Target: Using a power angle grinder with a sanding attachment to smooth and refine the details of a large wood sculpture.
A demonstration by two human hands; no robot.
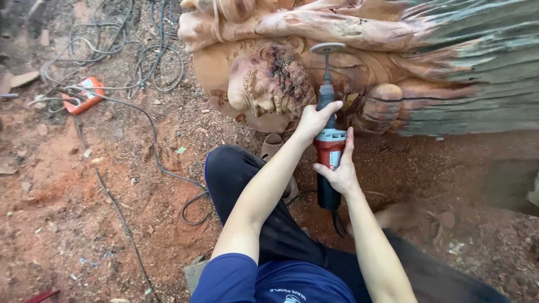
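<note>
Against the wood carving [269, 78] lying on the sawdust ground, my left hand [315, 119] wraps fingers tight round the die grinder [328, 151] neck, right hand [340, 174] clasps its red body. Disc near curly head. Mid-carving; next needs steady, light pressure.

Off to your left an orange power box [83, 94] lies on red dirt [67, 196]. Grey cables [112, 56] coil around it. A sandal [272, 146] sits by your knee.
</note>
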